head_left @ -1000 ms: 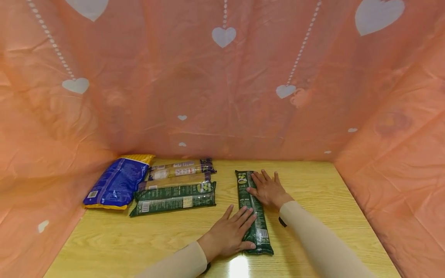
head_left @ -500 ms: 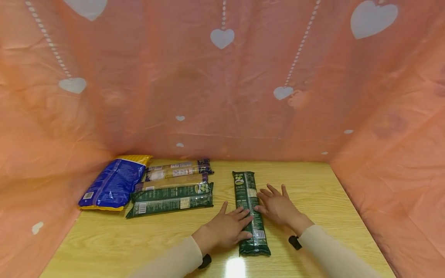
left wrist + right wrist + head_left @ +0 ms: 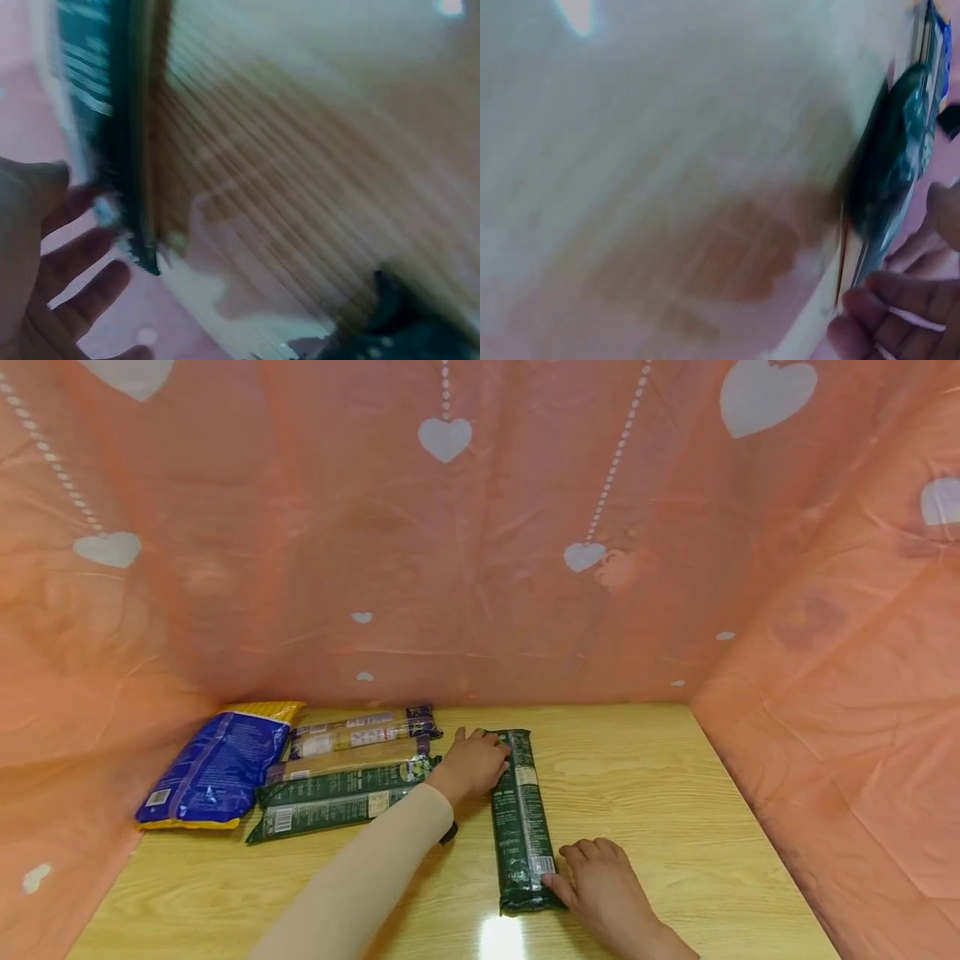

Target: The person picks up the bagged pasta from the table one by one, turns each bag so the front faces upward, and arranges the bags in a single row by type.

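A long dark green spaghetti packet [image 3: 517, 827] lies lengthwise on the wooden table, its barcode end toward me. My left hand [image 3: 472, 764] is at its far end, fingertips and thumb along the upper left edge. In the left wrist view, spread fingers [image 3: 90, 277] show beside the end of the green packet [image 3: 97, 67]. Near the barcode my right hand [image 3: 611, 893] has its thumb on the packet's right edge, the other fingers loosely bent over the table. The right wrist view catches these bent fingers [image 3: 885, 315] beyond the green packet [image 3: 892, 157].
Left of the hands, another green packet [image 3: 322, 810] lies crosswise, partly behind the left forearm. Behind it are clear-and-purple packets [image 3: 367, 737] of long pasta. A blue and yellow bag [image 3: 217, 768] leans at the far left. Orange curtain [image 3: 450, 568] with white hearts encloses the table [image 3: 637, 777].
My left hand has moved from the packet's near half up to its far end. My right hand has come from the upper right side down to the near end. The view has shifted slightly right.
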A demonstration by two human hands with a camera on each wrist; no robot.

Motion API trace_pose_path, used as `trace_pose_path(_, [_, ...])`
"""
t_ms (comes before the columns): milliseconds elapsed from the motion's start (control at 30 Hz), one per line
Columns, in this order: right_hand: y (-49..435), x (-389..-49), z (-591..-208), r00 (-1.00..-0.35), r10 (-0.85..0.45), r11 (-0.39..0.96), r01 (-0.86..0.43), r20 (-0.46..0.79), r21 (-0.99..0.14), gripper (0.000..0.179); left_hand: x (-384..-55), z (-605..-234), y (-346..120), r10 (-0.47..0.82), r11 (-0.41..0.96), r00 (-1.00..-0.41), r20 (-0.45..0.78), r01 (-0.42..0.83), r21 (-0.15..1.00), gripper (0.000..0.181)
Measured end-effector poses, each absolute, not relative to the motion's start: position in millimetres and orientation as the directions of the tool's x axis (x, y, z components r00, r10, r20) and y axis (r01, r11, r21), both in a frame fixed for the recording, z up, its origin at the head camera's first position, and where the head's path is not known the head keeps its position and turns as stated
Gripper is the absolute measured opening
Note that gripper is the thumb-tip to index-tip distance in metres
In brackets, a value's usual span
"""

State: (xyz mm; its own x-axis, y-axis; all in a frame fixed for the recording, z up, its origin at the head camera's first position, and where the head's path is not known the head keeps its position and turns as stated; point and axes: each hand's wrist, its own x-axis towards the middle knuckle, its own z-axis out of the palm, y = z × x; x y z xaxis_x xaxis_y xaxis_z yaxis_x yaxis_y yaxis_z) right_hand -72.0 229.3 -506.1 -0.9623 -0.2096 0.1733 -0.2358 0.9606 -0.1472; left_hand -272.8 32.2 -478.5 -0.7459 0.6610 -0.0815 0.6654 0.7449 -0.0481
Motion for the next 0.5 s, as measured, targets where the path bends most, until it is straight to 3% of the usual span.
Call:
trace_pose_path(267, [219,-61,-512,-0.978,-0.142,0.987,-0.152,0.154,-0.058,0.047,-296,-496,60,0.639,0.764,-0.769,-0.004,0.635,-0.120,0.063])
trace_pose_path(500, [214,-64,-522,-0.975,-0.152,0.987,-0.158,0.159,-0.025,0.049,-306,-506,67,0.611,0.785,-0.792,0.018,0.602,-0.148,0.063])
